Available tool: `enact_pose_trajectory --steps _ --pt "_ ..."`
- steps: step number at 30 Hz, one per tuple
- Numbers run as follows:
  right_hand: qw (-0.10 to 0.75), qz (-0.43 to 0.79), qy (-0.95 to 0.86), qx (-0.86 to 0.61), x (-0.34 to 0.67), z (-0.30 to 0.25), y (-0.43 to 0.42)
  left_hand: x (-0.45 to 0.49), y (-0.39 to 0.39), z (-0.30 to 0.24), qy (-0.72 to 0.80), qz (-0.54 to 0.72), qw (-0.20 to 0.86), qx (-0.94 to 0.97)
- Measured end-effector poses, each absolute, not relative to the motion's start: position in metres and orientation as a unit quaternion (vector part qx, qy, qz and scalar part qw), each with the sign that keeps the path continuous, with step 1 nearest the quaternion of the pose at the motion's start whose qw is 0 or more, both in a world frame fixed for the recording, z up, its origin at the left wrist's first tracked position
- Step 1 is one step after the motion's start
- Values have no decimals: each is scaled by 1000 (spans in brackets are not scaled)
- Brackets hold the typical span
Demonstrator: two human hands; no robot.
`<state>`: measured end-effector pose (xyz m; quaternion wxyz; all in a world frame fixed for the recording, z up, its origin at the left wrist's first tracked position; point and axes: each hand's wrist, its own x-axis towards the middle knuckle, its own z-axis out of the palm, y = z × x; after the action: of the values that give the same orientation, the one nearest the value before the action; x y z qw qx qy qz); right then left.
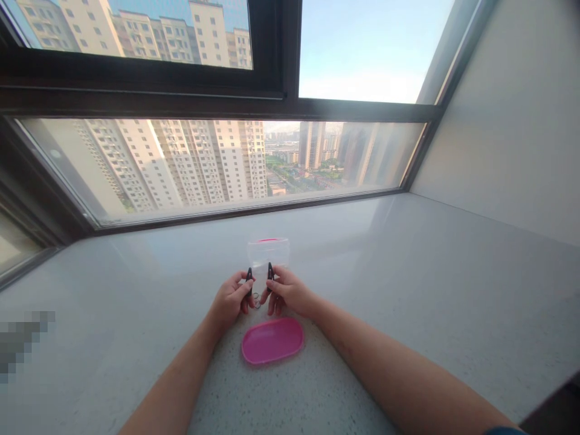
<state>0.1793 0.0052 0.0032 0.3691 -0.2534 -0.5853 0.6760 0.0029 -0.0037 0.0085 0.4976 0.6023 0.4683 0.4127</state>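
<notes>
1. The left hand (230,300) is pinching a small black clip (249,277).
2. The right hand (285,291) is pinching another black clip (270,271).
3. Both are hovering between the clear box (268,252) and the pink lid (272,340) on the sill (408,290).

One head-worn camera looks forward and down over the sill (408,290) toward the window (226,163).

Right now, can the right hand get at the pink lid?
Probably yes: the pink lid lies bare on the sill just below the right hand, nothing between them, though its fingers already pinch a black clip.
</notes>
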Motion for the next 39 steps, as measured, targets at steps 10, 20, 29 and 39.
enact_pose_trajectory --steps 10,20,29,39 --pt "378 682 -571 -258 178 3 5 4 -4 8 463 419 513 589" --pt "365 684 -570 -271 181 4 4 3 -5 11 463 420 518 584" --pt "327 701 -569 -279 183 3 5 4 -6 11 455 436 520 577" --pt "327 706 -566 -273 183 4 5 4 -3 8 456 421 511 594"
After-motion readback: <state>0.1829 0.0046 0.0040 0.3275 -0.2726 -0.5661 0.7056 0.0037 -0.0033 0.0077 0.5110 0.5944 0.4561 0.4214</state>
